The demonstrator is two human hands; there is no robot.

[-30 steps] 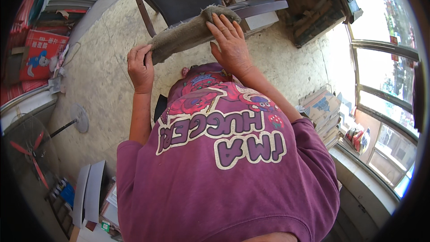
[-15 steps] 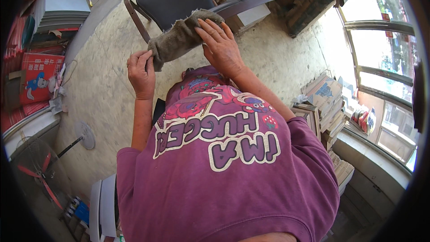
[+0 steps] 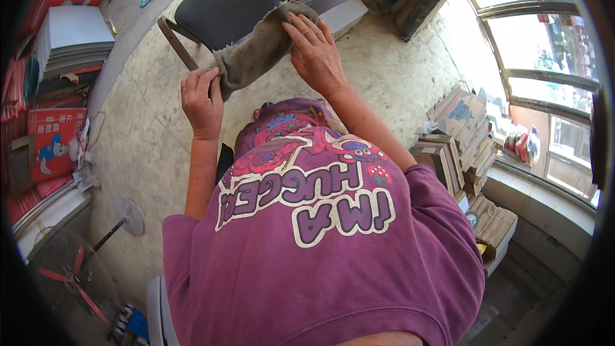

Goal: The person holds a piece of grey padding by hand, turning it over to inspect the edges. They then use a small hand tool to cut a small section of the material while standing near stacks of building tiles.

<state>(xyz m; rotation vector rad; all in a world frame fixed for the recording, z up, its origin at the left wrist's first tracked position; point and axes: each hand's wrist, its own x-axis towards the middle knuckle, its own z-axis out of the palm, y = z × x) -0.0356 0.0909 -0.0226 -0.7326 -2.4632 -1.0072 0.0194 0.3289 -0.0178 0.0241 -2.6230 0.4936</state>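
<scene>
Over the dark chair [image 3: 224, 3] in front of you, your two hands hold a grey-brown cloth [image 3: 256, 51] stretched slantwise between them. Your left hand [image 3: 202, 99] is closed around the lower end of the cloth, fingers curled over its edge; your right hand [image 3: 317, 54] lies flat on the upper end with fingers spread, pressing it rather than pinching it. The cloth looks partly gathered into a long band, hanging above the chair's seat and wooden arm [image 3: 176, 45], not laid down on anything. By my reading the handling of the cloth is midway: it is in hand and pulled out, but not yet laid flat or set aside. Stacks of books [image 3: 461, 154] stand near the window at your right, and a fan [image 3: 67, 269] lies on the floor [image 3: 384, 77] at your left
</scene>
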